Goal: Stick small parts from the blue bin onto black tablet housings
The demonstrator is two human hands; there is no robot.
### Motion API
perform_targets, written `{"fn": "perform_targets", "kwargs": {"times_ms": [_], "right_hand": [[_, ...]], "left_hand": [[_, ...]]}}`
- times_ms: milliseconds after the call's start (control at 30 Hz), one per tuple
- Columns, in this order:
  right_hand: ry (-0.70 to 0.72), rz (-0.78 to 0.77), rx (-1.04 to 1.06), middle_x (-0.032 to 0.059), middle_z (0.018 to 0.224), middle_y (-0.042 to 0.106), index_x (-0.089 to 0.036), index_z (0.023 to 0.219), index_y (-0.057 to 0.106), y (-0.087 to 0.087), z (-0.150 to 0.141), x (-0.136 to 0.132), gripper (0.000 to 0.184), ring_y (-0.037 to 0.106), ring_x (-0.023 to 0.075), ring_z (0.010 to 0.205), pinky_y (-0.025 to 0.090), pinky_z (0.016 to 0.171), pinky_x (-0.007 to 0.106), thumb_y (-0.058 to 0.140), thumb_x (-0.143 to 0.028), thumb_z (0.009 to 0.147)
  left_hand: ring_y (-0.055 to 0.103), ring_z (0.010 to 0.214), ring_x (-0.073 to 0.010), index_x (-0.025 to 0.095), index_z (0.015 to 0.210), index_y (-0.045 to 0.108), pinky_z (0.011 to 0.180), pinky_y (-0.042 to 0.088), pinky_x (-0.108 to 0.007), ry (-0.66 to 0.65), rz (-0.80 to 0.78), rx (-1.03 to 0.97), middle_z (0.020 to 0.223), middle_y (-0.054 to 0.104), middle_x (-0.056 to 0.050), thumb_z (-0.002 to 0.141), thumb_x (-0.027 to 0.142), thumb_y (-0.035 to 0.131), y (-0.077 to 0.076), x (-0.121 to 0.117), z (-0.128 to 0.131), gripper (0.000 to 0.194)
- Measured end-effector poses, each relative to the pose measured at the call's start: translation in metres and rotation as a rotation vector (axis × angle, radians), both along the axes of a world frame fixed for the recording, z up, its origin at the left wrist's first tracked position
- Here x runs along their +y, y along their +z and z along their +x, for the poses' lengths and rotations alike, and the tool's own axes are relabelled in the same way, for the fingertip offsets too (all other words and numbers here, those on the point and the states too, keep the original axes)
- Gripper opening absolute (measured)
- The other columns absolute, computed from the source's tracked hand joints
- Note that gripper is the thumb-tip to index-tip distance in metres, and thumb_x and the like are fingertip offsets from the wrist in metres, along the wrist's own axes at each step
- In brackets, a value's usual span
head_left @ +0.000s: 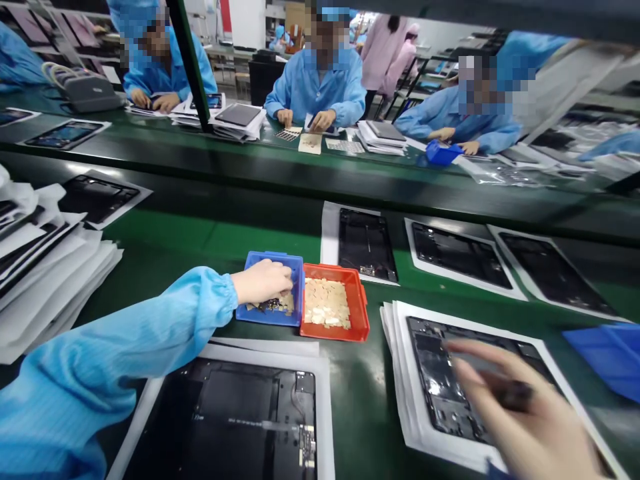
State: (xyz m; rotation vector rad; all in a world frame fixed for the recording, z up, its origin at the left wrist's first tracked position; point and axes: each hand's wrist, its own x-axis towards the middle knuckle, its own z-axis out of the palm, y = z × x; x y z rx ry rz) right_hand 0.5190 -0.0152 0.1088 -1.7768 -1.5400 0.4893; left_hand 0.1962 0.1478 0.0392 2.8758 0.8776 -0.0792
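My left hand point(265, 279) reaches into a blue bin point(246, 311) of small dark and tan parts point(273, 305). Its fingers are bent down together, and whatever lies at their tips is hidden. Against the bin stands a red bin point(361, 323) holding thin cream-coloured pieces point(326, 301). Smeared by motion, my right hand point(525, 407) hovers over a black tablet housing point(435, 373) on a stack of white sheets. A dark, round-ended object point(515, 395) is gripped in it, its kind unclear. Another open tablet housing point(235, 413) with a small circuit board lies before me.
Several tablet housings on white sheets, such as this one point(367, 243), line the belt's far side. A tall stack of wrapped pieces point(60, 287) stands left, a blue tray point(613, 357) right. Across a raised ledge point(280, 177), co-workers in blue sit working.
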Motion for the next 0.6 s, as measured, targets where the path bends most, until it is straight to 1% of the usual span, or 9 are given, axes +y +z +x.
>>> {"fn": "perform_targets", "kwargs": {"times_ms": [33,100,133,200,233,300,400,500,600], "right_hand": [[0.080,0.006,-0.015,0.0055,0.071,0.063,-0.027,0.091,0.064,-0.001,-0.022,0.006,0.017,0.053,0.0160,0.052,0.042,0.047,0.029,0.063,-0.037,0.078],[0.205,0.045,-0.032,0.0044,0.078,0.064,-0.025,0.091,0.063,-0.005,-0.060,0.020,0.016,0.053,0.0152,0.055,0.043,0.051,0.028,0.056,-0.035,0.082],[0.253,0.060,-0.025,0.0046,0.083,0.064,-0.024,0.090,0.062,-0.008,-0.075,0.028,0.015,0.056,0.0162,0.062,0.045,0.054,0.028,0.055,-0.034,0.083],[0.320,0.061,0.002,0.0046,0.087,0.064,-0.022,0.088,0.061,-0.014,-0.099,0.042,0.013,0.059,0.0174,0.071,0.046,0.060,0.027,0.053,-0.030,0.084],[0.340,0.052,0.018,0.0041,0.085,0.065,-0.021,0.088,0.061,-0.017,-0.107,0.048,0.012,0.060,0.0173,0.072,0.047,0.061,0.027,0.053,-0.028,0.084],[0.358,0.033,0.046,0.0028,0.081,0.065,-0.020,0.087,0.061,-0.023,-0.119,0.058,0.012,0.059,0.0158,0.066,0.046,0.061,0.027,0.052,-0.026,0.083],[0.361,0.024,0.071,0.0028,0.079,0.066,-0.020,0.087,0.062,-0.028,-0.132,0.069,0.013,0.060,0.0165,0.068,0.048,0.064,0.028,0.051,-0.026,0.083],[0.354,0.040,0.065,0.0036,0.082,0.067,-0.020,0.084,0.062,-0.035,-0.145,0.078,0.013,0.061,0.0182,0.075,0.048,0.070,0.030,0.051,-0.026,0.083],[0.333,0.069,0.036,0.0036,0.081,0.067,-0.020,0.081,0.063,-0.043,-0.160,0.088,0.013,0.062,0.0189,0.077,0.047,0.071,0.030,0.052,-0.025,0.083]], "left_hand": [[0.055,0.085,-0.0198,0.019,0.085,0.062,0.068,0.038,-0.029,-0.005,0.001,-0.007,0.091,0.059,-0.005,0.085,0.023,0.054,0.000,0.000,-0.001,0.009],[0.055,0.086,-0.0199,0.019,0.091,0.061,0.069,0.038,-0.029,-0.010,0.003,-0.025,0.093,0.059,-0.006,0.085,0.023,0.054,-0.001,0.002,-0.002,0.010],[0.055,0.087,-0.0205,0.019,0.093,0.060,0.069,0.038,-0.030,-0.015,0.001,-0.032,0.095,0.059,-0.006,0.084,0.023,0.055,-0.001,0.003,-0.002,0.011],[0.055,0.088,-0.0225,0.019,0.091,0.061,0.068,0.037,-0.030,-0.025,-0.010,-0.042,0.095,0.059,-0.007,0.081,0.022,0.061,-0.001,0.005,0.000,0.011],[0.055,0.088,-0.0233,0.018,0.087,0.061,0.067,0.037,-0.030,-0.028,-0.019,-0.049,0.093,0.060,-0.007,0.079,0.021,0.062,0.000,0.007,0.001,0.009],[0.056,0.084,-0.0225,0.017,0.078,0.061,0.065,0.037,-0.029,-0.029,-0.047,-0.073,0.087,0.060,-0.006,0.078,0.019,0.062,0.002,0.009,0.003,0.003],[0.057,0.071,-0.0170,0.017,0.075,0.059,0.060,0.037,-0.026,-0.008,-0.106,-0.145,0.076,0.059,-0.003,0.081,0.016,0.056,0.008,0.011,0.000,0.007],[0.057,0.071,-0.0155,0.017,0.079,0.060,0.062,0.040,-0.025,0.055,-0.160,-0.253,0.076,0.060,-0.002,0.084,0.016,0.051,0.016,0.009,-0.007,0.010],[0.059,0.078,-0.0150,0.017,0.091,0.059,0.068,0.044,-0.024,0.156,-0.206,-0.383,0.084,0.063,-0.002,0.088,0.020,0.048,0.022,0.003,-0.014,0.012]]}}
